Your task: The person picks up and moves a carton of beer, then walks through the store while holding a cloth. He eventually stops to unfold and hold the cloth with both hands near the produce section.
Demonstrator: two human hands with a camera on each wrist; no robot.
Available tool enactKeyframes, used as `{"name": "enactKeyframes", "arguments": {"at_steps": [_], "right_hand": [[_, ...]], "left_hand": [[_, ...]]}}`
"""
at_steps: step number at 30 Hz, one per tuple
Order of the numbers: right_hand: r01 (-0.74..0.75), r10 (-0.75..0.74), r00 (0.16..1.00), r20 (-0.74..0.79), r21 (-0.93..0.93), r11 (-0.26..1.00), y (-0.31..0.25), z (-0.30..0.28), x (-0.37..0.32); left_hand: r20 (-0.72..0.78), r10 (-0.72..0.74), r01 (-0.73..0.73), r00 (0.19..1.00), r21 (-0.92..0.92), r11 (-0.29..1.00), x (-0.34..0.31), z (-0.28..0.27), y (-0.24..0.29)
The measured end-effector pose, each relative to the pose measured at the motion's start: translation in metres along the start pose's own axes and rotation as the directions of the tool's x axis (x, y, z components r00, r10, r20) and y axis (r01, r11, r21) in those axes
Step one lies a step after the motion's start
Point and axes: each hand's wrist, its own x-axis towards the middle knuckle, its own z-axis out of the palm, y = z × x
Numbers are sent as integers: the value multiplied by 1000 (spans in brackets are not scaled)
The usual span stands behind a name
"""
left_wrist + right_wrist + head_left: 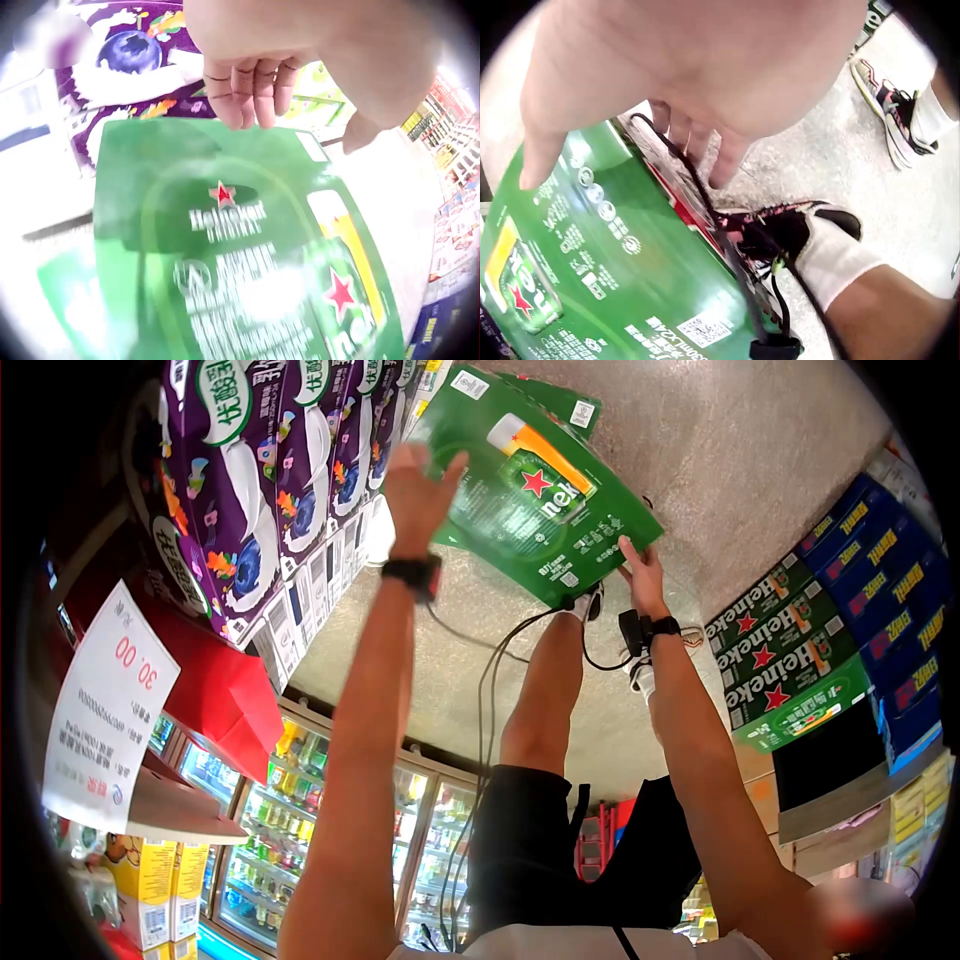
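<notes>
A green Heineken beer carton point(490, 525) lies low in front of my legs, its printed broad face up. Beneath and behind it, part of a second green carton point(583, 410) shows. My left hand point(418, 500) is over the carton's left end, thumb spread from the fingers. In the left wrist view its loosely bent fingers point(244, 94) are right at the carton's far edge. My right hand point(645, 578) holds the opposite end: in the right wrist view the thumb point(541, 157) lies over the printed face while the fingers point(697, 142) reach down along the side.
Purple yogurt drink boxes point(250, 510) are stacked at left, above a price sign point(108, 700). Heineken packs point(765, 650) and blue cartons point(880, 580) stand at right. Black cables point(485, 705) hang beside my leg. Lit drink fridges point(275, 830) appear at lower left.
</notes>
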Motion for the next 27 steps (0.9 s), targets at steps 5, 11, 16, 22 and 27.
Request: {"name": "enactKeyframes", "arguments": {"at_steps": [5,11,16,22,27], "right_hand": [[-145,151,987,-49,117,983,31,17,-5],[28,11,987,-163,236,971,34,-14,29],[-192,163,947,-279,-81,978,18,-65,65],[309,725,666,173,-949,-58,48,-76,11],[412,40,909,415,-909,62,45,-63,37]], "left_hand": [[513,-79,106,855,-23,994,90,18,-34],[598,-137,245,790,-104,964,103,36,-41],[695,-166,360,700,-142,922,103,30,-38],[687,-194,410,701,-165,897,106,36,-47],[747,-263,481,611,-87,872,113,44,-66]]}}
